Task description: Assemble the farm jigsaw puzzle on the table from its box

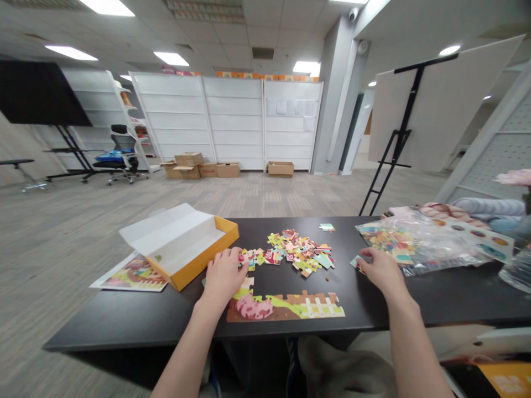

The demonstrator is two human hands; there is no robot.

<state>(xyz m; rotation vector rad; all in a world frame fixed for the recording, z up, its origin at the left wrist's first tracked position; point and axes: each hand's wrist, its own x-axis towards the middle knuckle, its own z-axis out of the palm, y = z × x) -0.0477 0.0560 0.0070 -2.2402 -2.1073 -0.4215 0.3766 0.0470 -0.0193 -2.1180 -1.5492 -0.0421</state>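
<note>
A joined strip of puzzle pieces (pixel 290 307) with a pink shape and a white fence lies near the front edge of the black table. Loose puzzle pieces (pixel 302 250) are heaped behind it. My left hand (pixel 226 273) rests over pieces at the left of the strip, its fingers bent; what lies beneath them is hidden. To the right of the heap, my right hand (pixel 382 270) has its thumb and fingers closed on a small light green puzzle piece (pixel 355 262). One more loose piece (pixel 327 227) lies alone behind the heap.
An open yellow box (pixel 203 256) stands on the black table (pixel 124 322) at the left, partly over a picture sheet (pixel 135 275). Clear plastic bags (pixel 427 243) with colourful pieces lie at the right, near a transparent container (pixel 518 270). Rolled fabric is behind them.
</note>
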